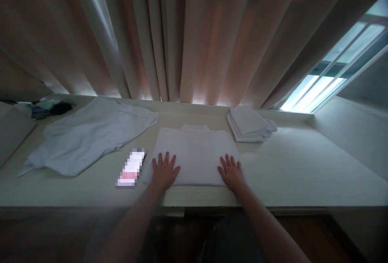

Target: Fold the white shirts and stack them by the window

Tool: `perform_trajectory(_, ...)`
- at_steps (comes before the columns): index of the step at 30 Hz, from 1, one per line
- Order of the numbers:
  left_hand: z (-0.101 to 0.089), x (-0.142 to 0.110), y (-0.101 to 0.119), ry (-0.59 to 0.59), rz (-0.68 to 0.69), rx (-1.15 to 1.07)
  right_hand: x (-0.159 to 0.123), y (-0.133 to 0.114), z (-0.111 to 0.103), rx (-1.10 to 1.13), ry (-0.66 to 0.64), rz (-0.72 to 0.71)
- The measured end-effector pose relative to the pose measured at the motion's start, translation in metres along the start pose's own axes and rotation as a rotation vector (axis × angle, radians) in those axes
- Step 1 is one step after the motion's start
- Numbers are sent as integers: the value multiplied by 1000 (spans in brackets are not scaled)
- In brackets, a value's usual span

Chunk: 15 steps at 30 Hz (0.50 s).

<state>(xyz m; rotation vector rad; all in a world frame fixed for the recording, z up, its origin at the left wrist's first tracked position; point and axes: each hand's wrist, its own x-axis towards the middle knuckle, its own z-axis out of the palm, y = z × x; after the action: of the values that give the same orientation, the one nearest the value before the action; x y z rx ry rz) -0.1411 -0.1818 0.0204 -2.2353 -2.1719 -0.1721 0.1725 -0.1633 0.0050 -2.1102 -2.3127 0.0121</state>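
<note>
While an unfolded white garment [91, 137] is laid at ten o'clock, the left hand [164, 171] and right hand [232, 172] are spread on the central folded white shirt [197, 156], seemingly to hold it flat, with folded white cloths [247, 123] stacked clear at two o'clock.

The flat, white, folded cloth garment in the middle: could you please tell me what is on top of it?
The left hand and right hand rest on the garment, near its sides; its surface beneath them is covered and unseen.
</note>
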Motion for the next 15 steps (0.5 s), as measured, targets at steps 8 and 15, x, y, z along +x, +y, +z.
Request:
perform_trajectory(8, -6, -21, -5, -37, 29, 4, -33, 23, -11, 73, -18, 0)
perform_trajectory(15, -16, -24, 6, -46, 50, -34, -43, 43, -30, 138, -1, 362)
